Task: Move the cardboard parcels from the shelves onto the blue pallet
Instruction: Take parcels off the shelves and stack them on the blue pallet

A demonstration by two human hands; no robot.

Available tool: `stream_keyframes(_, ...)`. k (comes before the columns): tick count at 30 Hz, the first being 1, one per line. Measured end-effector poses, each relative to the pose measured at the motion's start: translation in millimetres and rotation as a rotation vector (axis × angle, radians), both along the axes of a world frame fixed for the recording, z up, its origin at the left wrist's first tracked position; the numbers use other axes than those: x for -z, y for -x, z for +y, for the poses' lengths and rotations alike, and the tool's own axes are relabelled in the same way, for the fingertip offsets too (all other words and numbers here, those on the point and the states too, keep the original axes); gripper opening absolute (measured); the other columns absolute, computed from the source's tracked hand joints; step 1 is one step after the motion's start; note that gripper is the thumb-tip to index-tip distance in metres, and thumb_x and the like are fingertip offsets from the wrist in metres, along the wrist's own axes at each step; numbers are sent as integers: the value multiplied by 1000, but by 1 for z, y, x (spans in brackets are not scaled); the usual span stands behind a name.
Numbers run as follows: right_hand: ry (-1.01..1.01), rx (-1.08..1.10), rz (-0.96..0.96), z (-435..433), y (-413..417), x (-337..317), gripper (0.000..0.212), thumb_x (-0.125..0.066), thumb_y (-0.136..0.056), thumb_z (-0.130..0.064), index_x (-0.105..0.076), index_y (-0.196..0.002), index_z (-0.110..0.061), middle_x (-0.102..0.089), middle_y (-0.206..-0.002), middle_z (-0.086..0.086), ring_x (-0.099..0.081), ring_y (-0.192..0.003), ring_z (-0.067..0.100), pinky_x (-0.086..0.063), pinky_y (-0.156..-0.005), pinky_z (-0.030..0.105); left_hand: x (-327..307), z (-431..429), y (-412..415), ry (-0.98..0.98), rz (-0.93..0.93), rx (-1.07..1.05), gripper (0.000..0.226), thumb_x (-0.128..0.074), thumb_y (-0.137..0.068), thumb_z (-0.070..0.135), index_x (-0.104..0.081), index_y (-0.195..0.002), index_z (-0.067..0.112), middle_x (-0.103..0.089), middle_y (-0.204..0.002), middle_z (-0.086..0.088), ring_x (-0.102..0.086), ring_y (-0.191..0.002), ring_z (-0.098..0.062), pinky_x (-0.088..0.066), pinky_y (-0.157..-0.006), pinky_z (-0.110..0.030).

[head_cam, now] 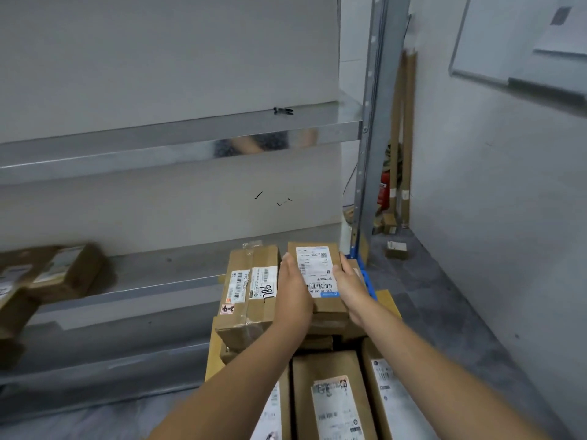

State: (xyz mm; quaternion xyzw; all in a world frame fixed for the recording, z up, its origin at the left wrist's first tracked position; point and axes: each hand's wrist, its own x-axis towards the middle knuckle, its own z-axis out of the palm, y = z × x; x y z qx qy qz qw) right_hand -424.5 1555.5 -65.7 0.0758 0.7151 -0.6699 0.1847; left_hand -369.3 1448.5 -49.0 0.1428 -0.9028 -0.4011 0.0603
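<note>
Arms: both extended forward, forearms converging toward the far centre.
Hands: left hand (293,290) and right hand (349,289) clamped on opposite sides of small parcel (314,271).
Small parcel: between hands, label up, just right of taped parcel (251,293).
Blue pallet (368,282): loaded with labelled parcels (333,398); edge visible right of hands.
Lower shelf (158,281): shelf parcels (57,271) at left.

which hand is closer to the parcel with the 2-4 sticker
Left. The left hand grips the left edge of the held parcel, right beside the 2-4 parcel; the right hand grips the opposite edge, with the held parcel between it and the 2-4 parcel.
</note>
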Motion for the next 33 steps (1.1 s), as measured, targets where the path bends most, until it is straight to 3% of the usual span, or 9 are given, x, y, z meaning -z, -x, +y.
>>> stream_keyframes(2,-22,-10,2,-1,-4,0,50,-28,-107,-27,-16,-154,-37,-51,-144,3,-59,-110,16,-49,-92,32,1,1,-4,156,-3,33,83,-54,-89,-7,-5,-156,3,-17,-160,-15,-23,-147,-30,-28,-120,-40)
stream_keyframes(5,-69,-65,32,-4,-10,-3,51,-28,-107,-29,-12,-155,-37,-46,-149,2,-51,-128,21,-42,-107,38,3,1,-10,303,23,63,88,-58,-90,-3,-1,-156,5,-12,-161,-11,-15,-149,-24,-22,-122,-36)
stream_keyframes(9,-359,-211,69,-4,-19,-11,63,-28,-104,-42,4,-156,-28,-26,-160,4,-27,-145,26,-24,-118,43,-6,-6,-21,191,35,36,68,-48,-100,9,-11,-157,11,-14,-164,-5,-13,-152,-20,-21,-123,-37)
stream_keyframes(14,-636,-145,371,-21,-35,-44,62,-33,-104,-37,-6,-157,-18,-7,-164,1,-6,-151,20,-12,-122,43,-22,-54,-46,133,101,20,52,-32,-106,19,-21,-156,11,-17,-165,-4,-11,-152,-16,-10,-122,-28)
stream_keyframes(20,-502,-280,527,-126,-98,-94,58,-35,-104,-36,-13,-156,-24,-8,-164,-4,-2,-151,13,-6,-120,36,-47,-169,-113,297,109,26,52,-35,-106,22,-24,-155,6,-23,-162,-10,-15,-152,-23,-13,-124,-35)
stream_keyframes(23,-441,-385,581,-201,-147,-112,58,-36,-104,-35,-14,-156,-23,-9,-164,-2,-4,-151,14,-7,-121,36,-60,-238,-166,355,55,55,53,-36,-106,24,-23,-155,6,-25,-161,-12,-21,-150,-22,-16,-120,-31)
stream_keyframes(28,-525,-608,733,-330,-237,-127,59,-39,-103,-33,-15,-156,-19,-11,-164,2,-3,-151,14,-5,-122,38,-80,-354,-275,395,47,-23,56,-36,-107,27,-18,-156,7,-20,-163,-9,-17,-151,-19,-11,-119,-27)
stream_keyframes(33,-343,-701,671,-436,-316,-132,60,-44,-102,-28,-20,-155,-14,-15,-163,3,-12,-150,15,-9,-118,27,-93,-460,-373,627,21,-119,59,-38,-105,29,-18,-155,4,-20,-162,-11,-18,-150,-22,-8,-119,-29)
